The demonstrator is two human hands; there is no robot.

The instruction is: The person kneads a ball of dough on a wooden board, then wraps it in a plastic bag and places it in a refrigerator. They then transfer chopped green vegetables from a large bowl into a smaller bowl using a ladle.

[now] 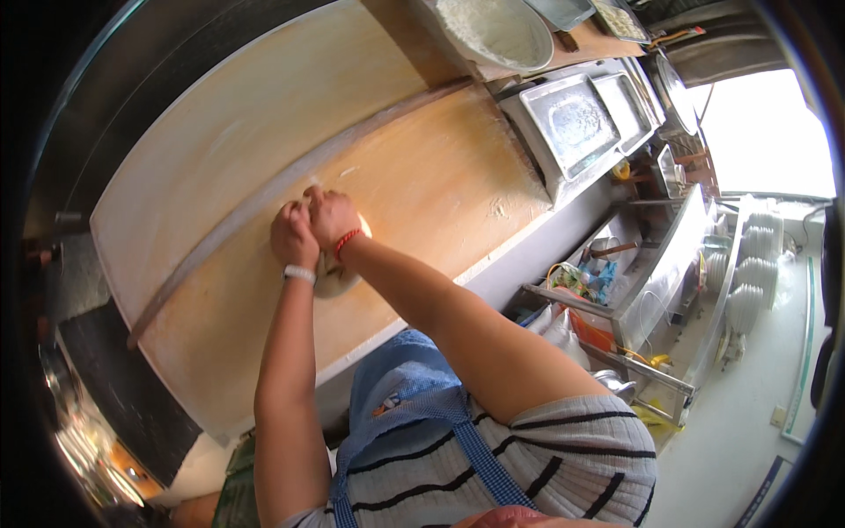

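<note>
A pale lump of dough lies on the floured wooden work board, partly hidden beneath my hands and wrists. My left hand, below a white band on the wrist, is curled over the dough's left side. Beside it and touching it, my right hand grips the dough's upper part with bent fingers. A red beaded bracelet circles the right wrist. The fingertips and the side of the dough beneath them are mostly hidden.
A raised wooden strip crosses the board beyond my hands. At the upper right stand a large bowl of flour and metal trays. To the right, a metal rack holds utensils and bags, with stacked plates beyond.
</note>
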